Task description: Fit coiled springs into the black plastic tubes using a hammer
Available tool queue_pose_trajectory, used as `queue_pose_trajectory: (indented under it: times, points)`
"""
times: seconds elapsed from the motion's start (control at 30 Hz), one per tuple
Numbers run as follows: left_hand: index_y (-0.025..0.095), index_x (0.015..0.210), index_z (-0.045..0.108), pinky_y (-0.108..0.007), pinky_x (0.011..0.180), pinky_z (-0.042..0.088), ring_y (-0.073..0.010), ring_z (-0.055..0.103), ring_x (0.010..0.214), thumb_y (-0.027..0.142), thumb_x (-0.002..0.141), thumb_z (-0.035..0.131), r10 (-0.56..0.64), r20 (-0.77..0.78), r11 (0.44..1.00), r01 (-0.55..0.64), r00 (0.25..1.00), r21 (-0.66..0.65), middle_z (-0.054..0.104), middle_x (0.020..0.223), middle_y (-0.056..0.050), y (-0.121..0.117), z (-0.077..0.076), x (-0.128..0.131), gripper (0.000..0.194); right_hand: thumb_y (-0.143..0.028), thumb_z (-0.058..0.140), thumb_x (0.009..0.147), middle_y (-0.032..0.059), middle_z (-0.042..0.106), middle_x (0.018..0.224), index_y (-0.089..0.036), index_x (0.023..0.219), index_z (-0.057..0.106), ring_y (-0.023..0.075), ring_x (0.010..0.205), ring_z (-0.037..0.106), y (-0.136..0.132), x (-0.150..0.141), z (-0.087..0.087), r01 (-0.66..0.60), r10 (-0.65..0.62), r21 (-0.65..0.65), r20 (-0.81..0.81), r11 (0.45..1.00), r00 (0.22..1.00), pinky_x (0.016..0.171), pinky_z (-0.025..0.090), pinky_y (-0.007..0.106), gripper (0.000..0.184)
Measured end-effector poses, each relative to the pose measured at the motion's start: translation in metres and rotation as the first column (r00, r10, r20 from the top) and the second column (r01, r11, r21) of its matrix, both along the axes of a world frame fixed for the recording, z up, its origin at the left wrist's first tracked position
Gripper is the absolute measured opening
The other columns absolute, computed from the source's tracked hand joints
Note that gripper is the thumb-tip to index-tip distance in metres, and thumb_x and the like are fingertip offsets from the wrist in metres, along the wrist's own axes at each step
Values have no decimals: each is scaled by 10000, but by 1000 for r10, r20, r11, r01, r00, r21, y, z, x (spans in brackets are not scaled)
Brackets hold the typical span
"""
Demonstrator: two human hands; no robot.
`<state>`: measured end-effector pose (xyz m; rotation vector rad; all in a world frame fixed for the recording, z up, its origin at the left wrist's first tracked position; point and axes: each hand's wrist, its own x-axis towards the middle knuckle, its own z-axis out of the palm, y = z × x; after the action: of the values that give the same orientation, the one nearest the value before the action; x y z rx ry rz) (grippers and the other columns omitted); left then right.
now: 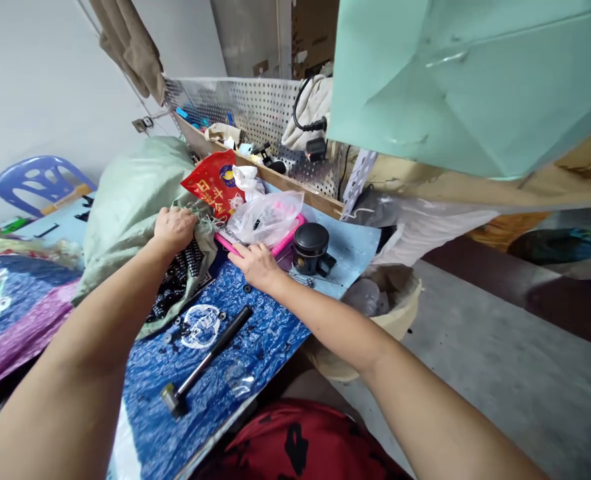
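My left hand (174, 228) is closed round the edge of a pale green woven sack (130, 200) that spills several small black parts (175, 283) onto the blue sheet (255, 333). My right hand (256, 265) lies on the blue sheet beside a pink tray (288, 240), fingers together and pointing left; whether it holds anything I cannot make out. A clear plastic bag (268, 217) rests on the tray. A black round container (310, 248) stands just right of the hand. A small hammer (208, 360) lies on the sheet nearer me.
A red printed packet (213, 187) leans behind the sack. A perforated metal panel (260, 113) and wooden ledge (295, 190) with small items back the bench. A lined bin (390, 307) stands right of the bench. A blue plastic chair (40, 180) is far left.
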<state>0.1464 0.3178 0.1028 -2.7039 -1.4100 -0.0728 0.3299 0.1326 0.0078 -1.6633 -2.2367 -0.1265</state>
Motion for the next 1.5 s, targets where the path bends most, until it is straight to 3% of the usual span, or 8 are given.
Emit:
queue_pose_trajectory:
  times: [0.23, 0.47, 0.8, 0.93, 1.2, 1.37, 1.43, 1.5]
  points:
    - [170, 684, 622, -732, 1162, 207, -502, 494, 1349, 145, 755, 616, 100, 91, 995, -98, 991, -23, 700, 976, -257, 2, 22, -11, 75, -154, 372, 1059, 118, 563, 1575, -240, 1399, 635, 271, 1035, 601, -2, -2, 0, 10, -11, -25, -13, 1000, 1000, 886, 422, 468, 439]
    - [133, 624, 490, -734, 1213, 156, -439, 448, 1427, 33, 837, 581, 210, 149, 972, -191, 966, -134, 714, 1026, -204, -15, 49, -31, 253, -183, 350, 1078, 108, 583, 1557, -256, 1412, 639, 273, 1038, 607, 0, -6, -3, 44, -45, -27, -8, 999, 999, 893, 412, 454, 448]
    - [97, 721, 637, -665, 1200, 322, -436, 555, 1368, 62, 870, 608, 311, 70, 942, -298, 948, -152, 744, 1048, -187, -41, 56, -67, 156, -203, 352, 1081, 104, 588, 1555, -271, 1409, 641, 258, 1028, 613, 10, -13, -8, 92, -92, -11, 22, 996, 995, 902, 396, 438, 442]
    - [135, 789, 746, -573, 1142, 453, -429, 656, 1251, 119, 801, 667, 314, 47, 940, -304, 948, -153, 770, 1046, -193, -58, 47, -56, 82, -218, 334, 1087, 102, 599, 1545, -261, 1407, 649, 265, 1028, 611, 21, -18, -9, 107, -107, -8, 33, 994, 994, 905, 389, 438, 451]
    - [153, 1206, 789, -481, 1126, 470, -375, 647, 1276, 196, 887, 582, 222, -77, 966, -230, 972, -118, 745, 1253, -191, -80, 42, -28, 383, -231, 321, 1088, 91, 566, 1583, -262, 1433, 640, 279, 1097, 605, 38, -25, -9, 129, -128, -28, 37, 991, 991, 965, 373, 446, 471]
    - [251, 1602, 463, -645, 1287, 117, -417, 241, 1604, 352, 894, 676, 113, 137, 978, -134, 984, 158, 369, 1710, -151, -111, 35, -93, 746, -259, 453, 1044, 141, 546, 1591, -210, 1437, 637, 356, 1340, 539, 17, -22, -12, 50, -51, 27, 29, 998, 998, 1080, 375, 520, 437]
    - [247, 1627, 410, -627, 1304, 51, -431, 174, 1623, 475, 806, 794, 90, 286, 950, -168, 954, 261, 292, 1745, -154, -136, 15, -142, 935, -318, 476, 1047, 169, 536, 1594, -177, 1457, 616, 374, 1464, 456, 0, -24, -17, 6, -1, 105, -48, 994, 999, 1162, 347, 561, 456]
    - [191, 1616, 401, -573, 1317, 120, -423, 235, 1602, 551, 768, 821, 173, 483, 880, -355, 858, 316, 353, 1700, -189, -164, -14, -194, 1012, -395, 477, 1054, 192, 550, 1575, -142, 1528, 528, 348, 1458, 493, -14, -31, -22, -15, 40, 129, -193, 991, 980, 1184, 386, 530, 539]
